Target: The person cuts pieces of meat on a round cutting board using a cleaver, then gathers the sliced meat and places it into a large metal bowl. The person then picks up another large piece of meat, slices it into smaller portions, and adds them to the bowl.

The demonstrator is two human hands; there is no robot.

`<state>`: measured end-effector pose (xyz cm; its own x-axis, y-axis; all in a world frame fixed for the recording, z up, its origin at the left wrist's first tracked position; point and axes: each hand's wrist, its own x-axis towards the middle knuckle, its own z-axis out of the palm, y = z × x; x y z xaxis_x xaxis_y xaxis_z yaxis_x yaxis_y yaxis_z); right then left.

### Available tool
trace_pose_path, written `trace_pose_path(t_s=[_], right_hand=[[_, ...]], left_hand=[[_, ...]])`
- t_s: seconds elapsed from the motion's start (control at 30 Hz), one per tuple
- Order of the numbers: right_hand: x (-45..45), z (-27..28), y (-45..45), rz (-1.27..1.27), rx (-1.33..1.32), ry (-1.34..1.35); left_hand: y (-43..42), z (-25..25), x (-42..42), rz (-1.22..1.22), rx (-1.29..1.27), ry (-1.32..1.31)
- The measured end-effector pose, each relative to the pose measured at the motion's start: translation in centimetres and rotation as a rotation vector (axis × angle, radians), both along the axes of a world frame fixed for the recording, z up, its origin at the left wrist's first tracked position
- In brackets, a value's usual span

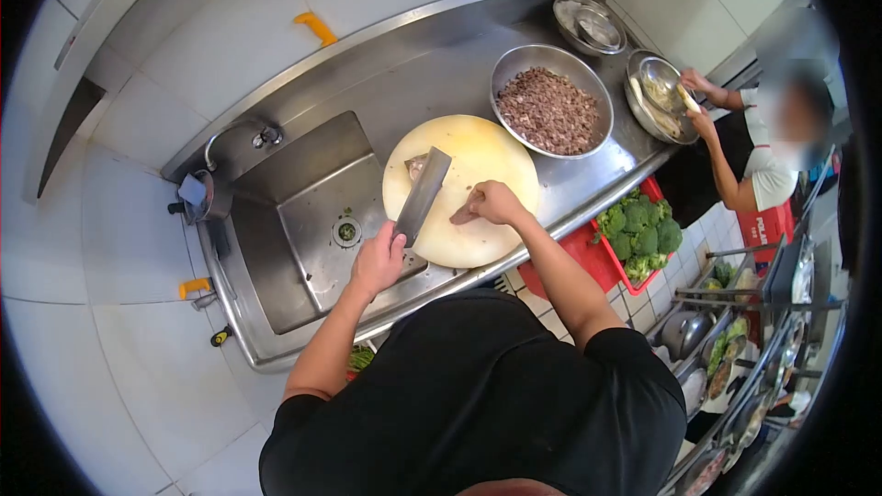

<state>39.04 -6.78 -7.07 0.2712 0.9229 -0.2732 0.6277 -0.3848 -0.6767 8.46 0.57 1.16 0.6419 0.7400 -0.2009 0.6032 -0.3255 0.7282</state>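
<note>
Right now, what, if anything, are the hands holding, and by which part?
The left hand holds the cleaver by its handle; the right hand grips a piece of meat by one end, over the round board.

steel counter, round cutting board, bowl of chopped meat, more metal bowls

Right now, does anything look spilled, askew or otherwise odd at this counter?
Only minor mess: green scraps sit at the sink's drain and small dark bits dot the sink floor, looking like stray food waste. No obvious spill shows around the round board or metal bowl.
</note>
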Motion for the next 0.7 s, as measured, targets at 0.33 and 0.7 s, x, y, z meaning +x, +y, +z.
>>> trace_pose_path(t_s=[0.33,0.7], right_hand=[[-0.7,0.9,-7.5,0.363,0.395,-0.212],[-5.5,-3.0,-7.6,0.017,0.44,-0.242]], left_hand=[[-0.5,-2.0,0.3,-0.116,0.019,0.324],[-3.5,-1.0,2.7,-0.228,0.097,0.43]])
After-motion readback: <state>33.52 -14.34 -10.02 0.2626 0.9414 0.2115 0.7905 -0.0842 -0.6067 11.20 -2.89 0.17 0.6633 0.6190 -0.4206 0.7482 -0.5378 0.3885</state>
